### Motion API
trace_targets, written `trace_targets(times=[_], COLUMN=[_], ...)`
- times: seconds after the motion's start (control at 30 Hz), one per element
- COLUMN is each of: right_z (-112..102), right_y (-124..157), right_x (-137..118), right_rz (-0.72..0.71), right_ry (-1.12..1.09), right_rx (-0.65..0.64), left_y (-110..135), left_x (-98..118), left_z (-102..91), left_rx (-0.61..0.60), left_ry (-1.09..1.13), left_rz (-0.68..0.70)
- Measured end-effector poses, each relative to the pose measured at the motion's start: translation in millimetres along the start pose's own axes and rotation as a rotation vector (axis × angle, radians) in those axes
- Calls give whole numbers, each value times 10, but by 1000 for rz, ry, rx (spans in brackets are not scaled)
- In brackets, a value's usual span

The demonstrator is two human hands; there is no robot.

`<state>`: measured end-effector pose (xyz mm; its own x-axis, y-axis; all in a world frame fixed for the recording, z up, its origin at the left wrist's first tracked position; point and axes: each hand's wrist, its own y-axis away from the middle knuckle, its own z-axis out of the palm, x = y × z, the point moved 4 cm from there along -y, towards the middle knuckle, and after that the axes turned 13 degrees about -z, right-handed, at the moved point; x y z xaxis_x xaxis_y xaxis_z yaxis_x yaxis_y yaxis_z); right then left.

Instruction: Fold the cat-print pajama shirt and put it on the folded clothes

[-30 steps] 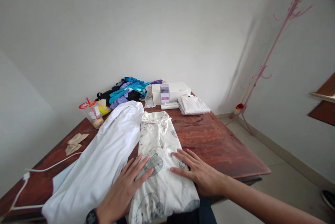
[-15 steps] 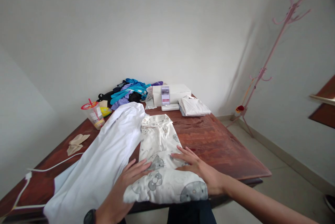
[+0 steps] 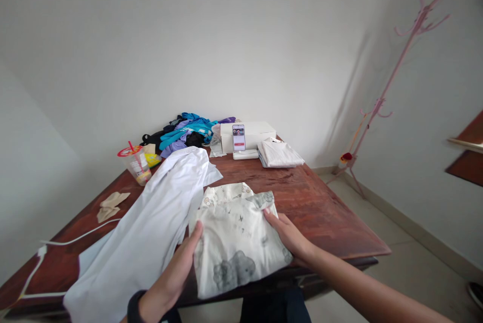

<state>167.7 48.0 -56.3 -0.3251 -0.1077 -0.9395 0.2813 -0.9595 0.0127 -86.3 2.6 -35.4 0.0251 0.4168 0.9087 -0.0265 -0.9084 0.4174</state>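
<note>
A cream printed garment [image 3: 236, 235] with grey cartoon figures lies folded in half near the front edge of the dark wooden table [image 3: 317, 212]. My left hand [image 3: 177, 270] grips its left edge, thumb on top. My right hand [image 3: 289, 235] pinches its right edge near the upper corner. Directly to the left lies a long white garment [image 3: 151, 232], spread diagonally across the table.
At the back of the table are a heap of blue, purple and black clothes [image 3: 184, 132], a white box [image 3: 249, 134] with a phone [image 3: 238, 138] propped against it, and a folded white stack [image 3: 279, 153]. A plastic cup [image 3: 136, 164] and white cable [image 3: 71, 240] sit left. A pink coat stand [image 3: 381, 96] is at the right.
The printed garment's near half has been folded up over its far half. Both hands went from lying flat on it to gripping its side edges.
</note>
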Motion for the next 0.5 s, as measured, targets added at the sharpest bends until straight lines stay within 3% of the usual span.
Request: trace_targets(times=[0.1,0.2,0.33,0.5], right_z=[44,-1,-85,-195], right_y=[-73,-20,-6,-286], right_x=[53,49,65,104], right_rz=[64,34,-87,-410], right_ry=[-162,-133,91,507], right_rx=[-63,-173,-167,3], left_y=[-71,-26,-9,-312], left_x=[6,-96,-187,-227], left_z=[53,19,4,-41], left_rx=[-85,-102,85,364], left_ry=[118,-27,-383,-424], left_rz=[-71,39,292,398])
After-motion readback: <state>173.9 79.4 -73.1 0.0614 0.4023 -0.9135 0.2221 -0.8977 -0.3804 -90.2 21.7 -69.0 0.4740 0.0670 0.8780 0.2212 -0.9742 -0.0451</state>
